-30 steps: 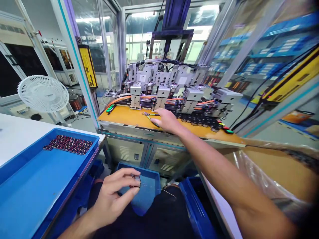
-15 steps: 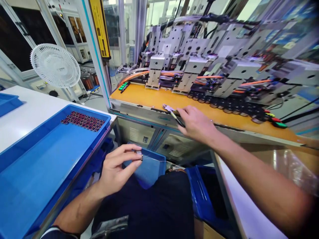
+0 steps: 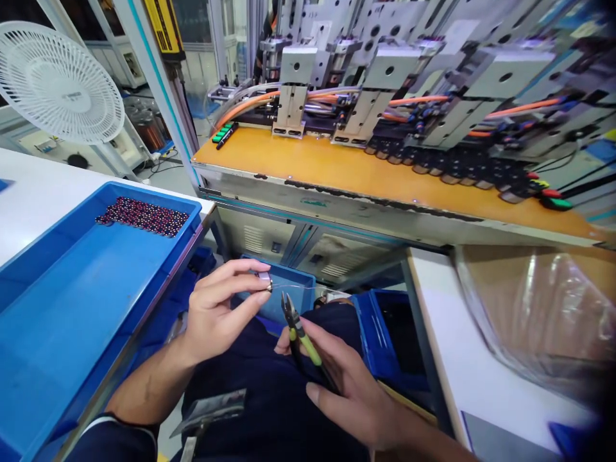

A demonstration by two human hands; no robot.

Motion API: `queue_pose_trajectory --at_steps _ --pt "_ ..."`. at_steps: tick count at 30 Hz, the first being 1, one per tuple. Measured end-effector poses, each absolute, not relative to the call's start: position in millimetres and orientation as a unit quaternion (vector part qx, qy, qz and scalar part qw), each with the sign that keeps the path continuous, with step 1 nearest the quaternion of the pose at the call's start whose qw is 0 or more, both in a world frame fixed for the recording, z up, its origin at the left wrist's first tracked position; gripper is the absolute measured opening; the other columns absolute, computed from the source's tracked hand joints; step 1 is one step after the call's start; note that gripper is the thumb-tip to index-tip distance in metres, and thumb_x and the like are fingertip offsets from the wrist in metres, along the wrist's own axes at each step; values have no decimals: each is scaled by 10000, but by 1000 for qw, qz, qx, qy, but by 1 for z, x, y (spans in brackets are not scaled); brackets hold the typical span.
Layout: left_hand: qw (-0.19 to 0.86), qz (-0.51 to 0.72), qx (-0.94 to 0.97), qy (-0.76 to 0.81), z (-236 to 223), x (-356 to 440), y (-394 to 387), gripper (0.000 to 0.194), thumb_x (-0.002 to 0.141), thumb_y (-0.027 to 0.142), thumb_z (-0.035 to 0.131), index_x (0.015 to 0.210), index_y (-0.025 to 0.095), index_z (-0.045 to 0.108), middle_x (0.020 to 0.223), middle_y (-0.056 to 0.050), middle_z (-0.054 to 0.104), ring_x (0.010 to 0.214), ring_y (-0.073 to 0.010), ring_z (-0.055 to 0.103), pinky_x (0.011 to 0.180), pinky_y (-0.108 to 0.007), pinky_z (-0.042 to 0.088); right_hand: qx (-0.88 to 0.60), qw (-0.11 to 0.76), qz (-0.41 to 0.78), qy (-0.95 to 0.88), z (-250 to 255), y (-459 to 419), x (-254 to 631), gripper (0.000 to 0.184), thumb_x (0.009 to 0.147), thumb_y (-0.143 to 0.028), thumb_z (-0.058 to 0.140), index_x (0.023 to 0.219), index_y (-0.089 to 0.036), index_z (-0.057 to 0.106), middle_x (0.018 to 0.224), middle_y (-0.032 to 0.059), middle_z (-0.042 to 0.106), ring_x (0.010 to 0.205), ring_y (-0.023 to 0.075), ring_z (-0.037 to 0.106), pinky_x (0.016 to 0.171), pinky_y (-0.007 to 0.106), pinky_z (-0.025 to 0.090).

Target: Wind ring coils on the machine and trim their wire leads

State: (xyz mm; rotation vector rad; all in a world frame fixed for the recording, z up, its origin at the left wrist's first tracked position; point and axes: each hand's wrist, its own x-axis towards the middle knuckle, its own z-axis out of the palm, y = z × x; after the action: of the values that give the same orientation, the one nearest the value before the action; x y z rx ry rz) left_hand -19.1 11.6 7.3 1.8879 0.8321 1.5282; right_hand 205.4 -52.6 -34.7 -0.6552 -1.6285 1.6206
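My left hand pinches a small metallic cylindrical part between thumb and fingers, above my lap. Thin wire runs from that part off to the right. My right hand is closed around the yellow-green and black handles of wire cutters. The cutters' jaws point up, slightly parted, just below the wire and to the right of the part. Whether the jaws touch the wire I cannot tell.
At left, a blue tray holds rows of small dark parts. Ahead, a machine bench carries metal fixtures and a row of black-topped cylinders. A blue bin stands right of my lap; a plastic bag lies farther right.
My right hand has lifted the wire cutters from the bench edge and brought them down beside my left hand. My left hand still pinches the part. The view has tilted down.
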Motion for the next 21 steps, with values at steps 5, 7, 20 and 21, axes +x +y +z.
queue_pose_trajectory --at_steps 5,7,20,21 --pt "279 571 705 314 6 -20 9 411 723 -65 690 1035 200 721 1112 -93 677 1018 -225 649 838 -358 542 -237 381 621 -643 -32 -43 200 823 820 38 462 1473 -411 239 1330 60 450 1240 174 485 1116 439 331" --pt "279 570 705 317 6 -21 8 411 723 -64 690 1037 199 720 1108 -94 678 1015 -223 650 838 -359 542 -229 387 623 -640 -31 -41 198 810 821 23 466 1472 -407 250 1275 56 476 1170 163 514 1071 409 384" --pt "277 568 706 318 7 -21 9 392 728 -53 691 1030 195 722 1103 -94 679 1008 -217 651 841 -350 540 -267 420 596 -630 -20 -38 186 759 800 32 483 1400 -424 394 953 9 555 768 84 528 697 236 483" --pt "279 568 706 318 7 -21 9 389 730 -51 691 1029 195 722 1102 -95 679 1008 -217 651 841 -349 540 -273 423 589 -632 -20 -39 185 748 802 31 482 1396 -415 405 925 5 555 742 78 518 669 221 474"
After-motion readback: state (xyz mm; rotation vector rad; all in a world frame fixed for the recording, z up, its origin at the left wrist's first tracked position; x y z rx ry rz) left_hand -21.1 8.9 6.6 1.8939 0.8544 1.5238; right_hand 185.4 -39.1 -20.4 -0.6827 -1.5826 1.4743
